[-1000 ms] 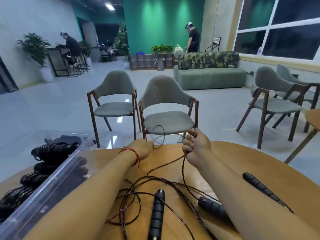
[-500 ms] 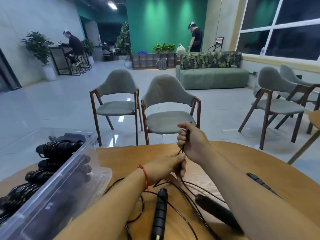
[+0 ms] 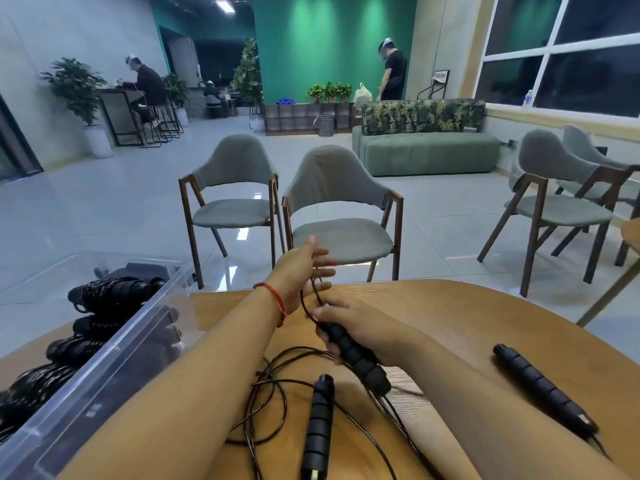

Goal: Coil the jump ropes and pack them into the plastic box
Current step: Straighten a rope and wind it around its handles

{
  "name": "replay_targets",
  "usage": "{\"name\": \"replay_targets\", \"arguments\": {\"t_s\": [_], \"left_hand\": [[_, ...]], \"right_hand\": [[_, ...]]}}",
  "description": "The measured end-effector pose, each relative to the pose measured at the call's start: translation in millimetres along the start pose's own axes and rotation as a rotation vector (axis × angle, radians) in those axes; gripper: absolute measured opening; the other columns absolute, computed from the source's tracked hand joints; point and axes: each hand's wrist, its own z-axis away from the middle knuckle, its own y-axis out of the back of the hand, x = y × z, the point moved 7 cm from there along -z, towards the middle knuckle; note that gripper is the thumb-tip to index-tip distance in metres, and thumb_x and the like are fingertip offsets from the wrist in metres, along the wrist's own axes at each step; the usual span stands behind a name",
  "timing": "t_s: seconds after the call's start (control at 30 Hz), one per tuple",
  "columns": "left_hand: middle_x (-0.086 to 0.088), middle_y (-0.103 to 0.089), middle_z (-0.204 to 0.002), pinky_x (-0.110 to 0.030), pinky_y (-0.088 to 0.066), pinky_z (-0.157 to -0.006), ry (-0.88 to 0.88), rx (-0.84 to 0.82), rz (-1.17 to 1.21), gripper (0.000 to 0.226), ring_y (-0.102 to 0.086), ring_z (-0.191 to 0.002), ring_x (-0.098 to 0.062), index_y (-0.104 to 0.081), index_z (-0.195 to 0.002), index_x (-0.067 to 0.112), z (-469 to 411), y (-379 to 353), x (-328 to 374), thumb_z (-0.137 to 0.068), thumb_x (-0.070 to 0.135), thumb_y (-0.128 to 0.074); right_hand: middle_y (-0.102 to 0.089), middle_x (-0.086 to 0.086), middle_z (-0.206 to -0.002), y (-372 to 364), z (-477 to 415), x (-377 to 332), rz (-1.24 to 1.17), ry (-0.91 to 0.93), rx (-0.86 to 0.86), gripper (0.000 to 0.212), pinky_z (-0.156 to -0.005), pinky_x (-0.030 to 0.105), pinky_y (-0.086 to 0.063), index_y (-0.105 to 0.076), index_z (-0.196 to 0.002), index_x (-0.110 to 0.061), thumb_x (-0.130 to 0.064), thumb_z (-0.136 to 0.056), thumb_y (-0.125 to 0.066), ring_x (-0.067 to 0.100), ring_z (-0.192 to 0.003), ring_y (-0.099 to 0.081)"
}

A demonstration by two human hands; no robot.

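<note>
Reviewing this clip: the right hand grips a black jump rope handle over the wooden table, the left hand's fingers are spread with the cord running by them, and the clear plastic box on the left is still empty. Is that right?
Not quite. In the head view the plastic box is not empty: several coiled black ropes already lie in it. The rest holds: the right hand grips a black handle over the table, and the left hand has its fingers spread by the cord.

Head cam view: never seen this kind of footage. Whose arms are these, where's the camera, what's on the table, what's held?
No machine here: a person wears one wide-angle camera on the head, looking down at their own bare arms. The right hand grips a black jump rope handle. The left hand, fingers spread, has that rope's thin cord running through it. On the round wooden table lie two more handles, one near the middle, one at right, amid loose cord. At left, a clear plastic box already holds coiled ropes.
</note>
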Motion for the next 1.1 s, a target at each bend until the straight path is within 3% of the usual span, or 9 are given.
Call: {"name": "replay_targets", "arguments": {"t_s": [0.1,0.2,0.3,0.43,0.57,0.77,0.87,0.97,1.1], "left_hand": [[-0.015,-0.076,-0.116,-0.042,-0.062,-0.086,0.13,-0.103,0.162,0.085,-0.075,-0.099,-0.025,-0.064,-0.131,0.005,9.0,1.0,-24.1,-0.099,0.08,-0.042],[-0.016,-0.074,-0.127,-0.047,-0.062,-0.091,0.145,-0.145,0.368,0.092,-0.074,-0.113,-0.03,-0.059,-0.139,0.004,22.2,4.2,-46.5,-0.098,0.082,-0.033],[-0.012,-0.073,-0.128,-0.058,-0.055,-0.106,0.087,-0.243,0.16,0.08,-0.069,-0.124,-0.034,-0.06,-0.143,0.013,33.5,-6.7,-67.6,-0.102,0.077,-0.036],[-0.01,-0.074,-0.113,-0.053,-0.064,-0.09,-0.008,-0.107,0.0,0.049,-0.073,-0.104,-0.031,-0.068,-0.128,0.023,31.1,-18.8,-66.6,-0.108,0.061,-0.045],[-0.015,-0.073,-0.101,-0.037,-0.061,-0.061,-0.044,0.025,-0.08,0.035,-0.065,-0.081,-0.023,-0.076,-0.112,0.016,13.5,-1.4,-41.8,-0.11,0.041,-0.051],[-0.011,-0.072,-0.099,-0.043,-0.066,-0.076,0.079,-0.148,-0.183,0.04,-0.071,-0.088,-0.025,-0.074,-0.116,0.002,9.8,1.5,-30.7,-0.105,0.04,-0.065],[-0.013,-0.075,-0.109,-0.036,-0.065,-0.069,-0.012,0.07,-0.03,0.028,-0.073,-0.09,-0.021,-0.073,-0.117,0.003,-1.5,19.3,-23.3,-0.105,0.028,-0.064],[-0.009,-0.077,-0.111,-0.032,-0.061,-0.07,-0.148,0.421,0.207,0.025,-0.076,-0.097,-0.02,-0.075,-0.109,0.013,-15.5,57.8,-13.1,-0.105,0.035,-0.064],[-0.006,-0.072,-0.12,-0.048,-0.065,-0.084,0.008,0.264,0.139,0.047,-0.071,-0.107,-0.025,-0.066,-0.125,0.015,-19.8,40.8,-25.4,-0.109,0.055,-0.048]], "right_hand": [[-0.063,0.01,-0.087,10.9,-10.2,-7.3,-0.133,0.1,0.122,0.026,-0.06,0.033,-0.052,-0.066,-0.127,-0.023,-0.035,-0.104,-0.065,0.02,-0.068,-0.059],[-0.064,0.009,-0.086,29.5,-15.0,-12.5,-0.396,0.141,0.263,0.02,-0.061,0.032,-0.053,-0.067,-0.116,-0.015,-0.031,-0.104,-0.067,0.018,-0.067,-0.06],[-0.066,0.01,-0.089,41.4,-17.6,-17.4,-0.531,0.12,0.325,0.02,-0.066,0.034,-0.058,-0.064,-0.116,-0.013,-0.028,-0.103,-0.069,0.019,-0.069,-0.063],[-0.072,0.014,-0.099,35.2,-23.9,-15.8,-0.201,0.04,0.305,0.026,-0.079,0.043,-0.062,-0.069,-0.12,-0.013,-0.032,-0.103,-0.066,0.023,-0.079,-0.07],[-0.071,0.014,-0.097,22.3,-20.8,-5.1,-0.16,0.014,0.232,0.023,-0.077,0.044,-0.063,-0.068,-0.125,-0.013,-0.025,-0.105,-0.064,0.025,-0.074,-0.069],[-0.067,0.013,-0.092,26.9,-16.0,-3.7,-0.193,0.061,0.225,0.025,-0.076,0.045,-0.062,-0.065,-0.127,-0.012,-0.024,-0.105,-0.066,0.023,-0.069,-0.063],[-0.07,0.013,-0.098,27.1,-12.5,-1.5,-0.114,-0.007,0.181,0.028,-0.086,0.052,-0.064,-0.066,-0.127,-0.011,-0.026,-0.104,-0.067,0.026,-0.074,-0.068],[-0.069,0.011,-0.095,24.1,-0.3,5.1,0.018,-0.158,0.056,0.033,-0.079,0.045,-0.061,-0.066,-0.126,-0.011,-0.03,-0.1,-0.069,0.025,-0.076,-0.066],[-0.065,0.008,-0.088,34.1,1.2,0.3,-0.07,-0.083,0.126,0.03,-0.062,0.033,-0.053,-0.066,-0.125,-0.01,-0.027,-0.101,-0.066,0.02,-0.067,-0.06]]}}
